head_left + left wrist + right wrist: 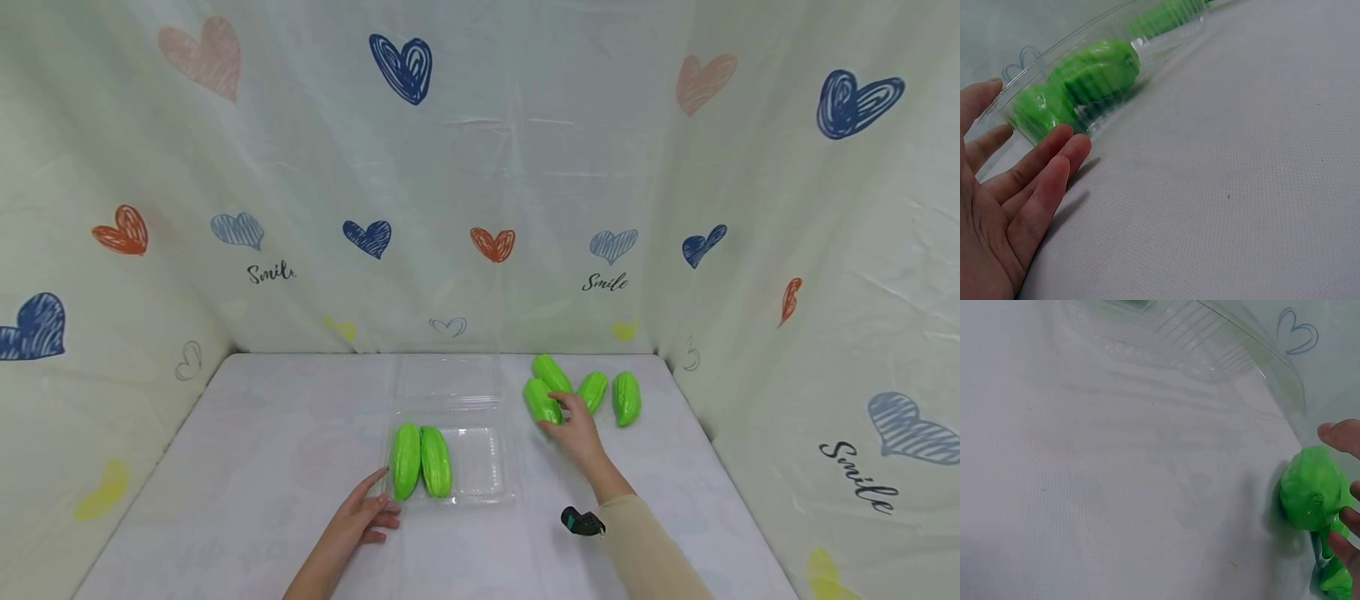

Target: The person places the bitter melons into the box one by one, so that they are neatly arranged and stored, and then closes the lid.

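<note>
A clear plastic clamshell box (480,502) lies with its lid (447,379) folded back. Two green, ridged, oblong vegetables (437,462) lie side by side in its left half. At the box's left front corner is my left hand (360,514), fingers loosely extended; in the left wrist view its thumb tip (994,89) is right at the rim. My right hand (576,429) reaches over a similar green vegetable (538,398) right of the box. The right wrist view shows thumb and fingers spread about this vegetable (1310,487), not curled round it.
Beside and behind that vegetable lie three more: one at the back (551,372), another in the middle (593,390) and one at the far right (627,398). A small black strap-like item (582,522) shows by the right sleeve. Heart-printed curtains (442,167) enclose the white table.
</note>
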### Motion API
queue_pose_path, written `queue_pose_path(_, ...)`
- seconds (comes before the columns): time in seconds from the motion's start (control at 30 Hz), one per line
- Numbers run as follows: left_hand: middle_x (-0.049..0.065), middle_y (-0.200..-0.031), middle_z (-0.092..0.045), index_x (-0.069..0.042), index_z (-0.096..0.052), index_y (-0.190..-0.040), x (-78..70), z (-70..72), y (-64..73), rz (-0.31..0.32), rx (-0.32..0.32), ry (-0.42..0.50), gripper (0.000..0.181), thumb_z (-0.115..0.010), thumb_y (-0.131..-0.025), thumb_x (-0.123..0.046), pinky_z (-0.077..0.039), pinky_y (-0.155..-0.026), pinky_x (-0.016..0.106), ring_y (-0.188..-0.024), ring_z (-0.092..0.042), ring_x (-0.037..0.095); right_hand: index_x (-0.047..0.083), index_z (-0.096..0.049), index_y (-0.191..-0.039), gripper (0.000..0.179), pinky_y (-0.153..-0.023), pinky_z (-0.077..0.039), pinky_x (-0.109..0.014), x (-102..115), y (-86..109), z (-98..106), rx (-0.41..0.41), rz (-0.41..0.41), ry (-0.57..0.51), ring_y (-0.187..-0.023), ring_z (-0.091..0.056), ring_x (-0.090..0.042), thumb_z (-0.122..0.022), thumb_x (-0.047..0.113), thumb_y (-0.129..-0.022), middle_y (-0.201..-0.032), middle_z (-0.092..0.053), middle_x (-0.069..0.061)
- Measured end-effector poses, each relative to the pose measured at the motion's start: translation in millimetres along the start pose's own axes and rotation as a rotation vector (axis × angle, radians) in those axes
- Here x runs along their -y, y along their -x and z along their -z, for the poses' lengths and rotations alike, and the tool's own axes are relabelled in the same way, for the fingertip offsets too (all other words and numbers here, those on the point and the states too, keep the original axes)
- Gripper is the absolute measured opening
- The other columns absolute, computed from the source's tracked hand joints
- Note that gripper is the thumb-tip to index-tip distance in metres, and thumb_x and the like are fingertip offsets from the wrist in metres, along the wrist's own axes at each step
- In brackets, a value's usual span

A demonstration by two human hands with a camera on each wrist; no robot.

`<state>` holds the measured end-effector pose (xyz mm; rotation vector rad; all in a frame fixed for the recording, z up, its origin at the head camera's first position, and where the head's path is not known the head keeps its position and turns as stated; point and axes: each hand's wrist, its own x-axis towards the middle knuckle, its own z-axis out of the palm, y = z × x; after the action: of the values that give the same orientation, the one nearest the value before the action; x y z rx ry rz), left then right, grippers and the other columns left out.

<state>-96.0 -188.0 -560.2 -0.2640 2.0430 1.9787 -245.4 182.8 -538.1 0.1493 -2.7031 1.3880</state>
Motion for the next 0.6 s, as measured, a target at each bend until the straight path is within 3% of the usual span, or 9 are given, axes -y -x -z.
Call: queue_pose_path(0.6, 0.018, -0.100, -0.069, 0.001, -0.025, -0.150, 0.5, -0.6, -2.1, 0.011, -0.017, 0.002, 0.063, -0.053, -0.101, -0.026, -0.055, -0.067, 0.036, -0.084, -0.069, 0.026, -0.003, -0.062, -0.120, 0.047, -0.102, -0.037, -0.053, -8.2, -10.9, -10.1, -0.008, -0.019, 0.044, -0.119, -0.048, -0.040, -0.080, 0.006, -0.077, -0.125, -0.051, -0.025)
